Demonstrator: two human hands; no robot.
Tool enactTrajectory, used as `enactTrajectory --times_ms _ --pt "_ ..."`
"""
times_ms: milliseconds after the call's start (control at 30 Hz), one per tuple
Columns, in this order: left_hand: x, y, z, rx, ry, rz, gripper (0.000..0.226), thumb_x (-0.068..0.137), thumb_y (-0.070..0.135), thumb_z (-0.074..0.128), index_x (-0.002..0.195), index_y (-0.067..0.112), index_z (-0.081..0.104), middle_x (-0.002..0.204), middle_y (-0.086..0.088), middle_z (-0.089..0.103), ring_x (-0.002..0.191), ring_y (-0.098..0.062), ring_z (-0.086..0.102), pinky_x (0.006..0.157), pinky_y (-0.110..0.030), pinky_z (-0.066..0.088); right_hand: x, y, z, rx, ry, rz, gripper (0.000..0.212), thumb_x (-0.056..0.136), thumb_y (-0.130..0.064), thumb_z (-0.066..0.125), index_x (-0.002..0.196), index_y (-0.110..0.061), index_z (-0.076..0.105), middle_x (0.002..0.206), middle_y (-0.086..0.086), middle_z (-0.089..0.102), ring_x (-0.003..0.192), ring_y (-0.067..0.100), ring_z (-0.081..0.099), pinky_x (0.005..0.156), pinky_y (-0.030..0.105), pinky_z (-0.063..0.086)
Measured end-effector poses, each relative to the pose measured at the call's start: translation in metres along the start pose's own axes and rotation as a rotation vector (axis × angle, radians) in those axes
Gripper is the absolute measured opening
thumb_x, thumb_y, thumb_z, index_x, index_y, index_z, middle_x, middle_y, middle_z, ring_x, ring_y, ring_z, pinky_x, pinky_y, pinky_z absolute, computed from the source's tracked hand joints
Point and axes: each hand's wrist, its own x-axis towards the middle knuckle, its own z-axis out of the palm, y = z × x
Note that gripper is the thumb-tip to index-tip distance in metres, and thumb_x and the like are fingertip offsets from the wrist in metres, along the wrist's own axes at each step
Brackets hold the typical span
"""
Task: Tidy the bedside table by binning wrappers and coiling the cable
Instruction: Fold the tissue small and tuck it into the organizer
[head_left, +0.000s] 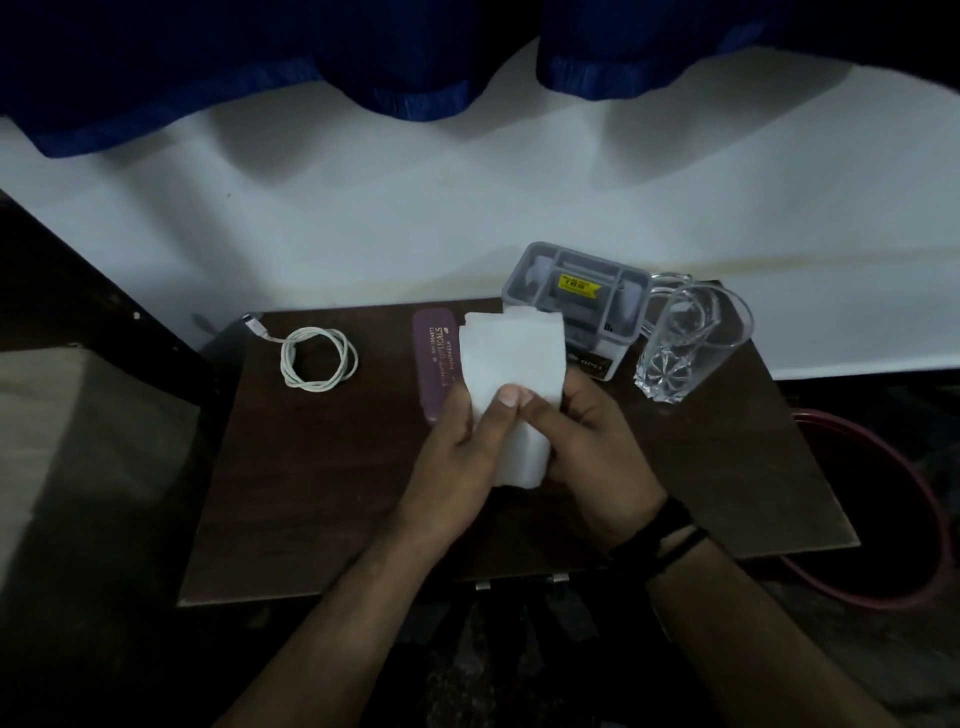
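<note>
Far left on my worktop (322, 499): white cable (318, 359), coiled, lying flat. Right of it, a purple glasses case (435, 358), partly behind the tissue. Centre: my 2 hands meet on a white folded tissue (511, 374), raised above the surface; left hand (457, 452) pinches its near part with thumb on top, right hand (587, 457) grips from the right. Far right: grey organiser (576, 301), then a clear glass (685, 343). Red basin (883, 519) beyond the edge.
</note>
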Motion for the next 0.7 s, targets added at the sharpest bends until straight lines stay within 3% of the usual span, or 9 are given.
enactTrajectory --times_ms 133,200,333,433,567,700 --pt "0.005 -0.003 -0.005 0.121 0.036 0.053 0.028 0.101 0.034 0.059 0.128 0.029 0.061 0.122 0.012 0.07 0.113 -0.001 0.065 0.101 -0.039 0.053 0.0 0.0 -0.007 -0.144 -0.023 -0.092 0.032 0.096 -0.01 0.061 0.127 -0.014 0.065 0.122 0.004 0.073 0.116 0.026 0.067 0.102 0.058 0.05" --pt "0.007 -0.003 -0.009 0.156 0.067 0.118 0.024 0.102 0.022 0.059 0.125 0.025 0.065 0.118 0.012 0.072 0.11 0.001 0.065 0.094 -0.03 0.053 0.001 -0.001 -0.011 -0.19 -0.046 -0.134 0.033 0.097 -0.007 0.061 0.13 -0.012 0.064 0.124 0.004 0.072 0.118 0.024 0.066 0.102 0.054 0.051" --pt "0.009 -0.003 -0.013 0.146 0.076 0.138 0.02 0.1 0.023 0.062 0.119 0.021 0.068 0.113 0.011 0.074 0.105 0.001 0.067 0.086 -0.02 0.053 0.003 0.0 -0.02 -0.378 -0.058 -0.182 0.038 0.097 -0.006 0.063 0.134 -0.013 0.062 0.131 -0.003 0.068 0.124 0.011 0.062 0.106 0.042 0.05" --pt "0.013 -0.008 -0.016 0.191 0.05 0.056 0.022 0.098 0.02 0.065 0.12 0.019 0.069 0.11 0.011 0.075 0.104 -0.003 0.069 0.086 -0.023 0.055 0.004 0.007 -0.024 -0.519 -0.094 -0.129 0.037 0.096 -0.017 0.064 0.133 -0.02 0.063 0.129 -0.008 0.069 0.122 0.007 0.062 0.105 0.045 0.051" --pt "0.014 -0.007 -0.017 0.038 0.003 -0.071 0.022 0.097 0.017 0.067 0.119 0.015 0.07 0.11 0.0 0.078 0.104 -0.019 0.074 0.089 -0.042 0.061 0.005 0.006 -0.024 -0.324 -0.089 -0.055 0.032 0.097 -0.007 0.061 0.129 -0.011 0.065 0.125 0.003 0.071 0.118 0.022 0.067 0.102 0.055 0.051" --pt "0.012 0.003 -0.017 -0.249 -0.049 -0.158 0.025 0.097 0.009 0.064 0.122 0.013 0.069 0.113 -0.007 0.077 0.104 -0.028 0.074 0.079 -0.039 0.062 0.003 -0.003 -0.018 -0.008 -0.116 0.081 0.034 0.098 0.001 0.055 0.13 -0.006 0.063 0.128 0.013 0.069 0.122 0.035 0.063 0.104 0.062 0.047"
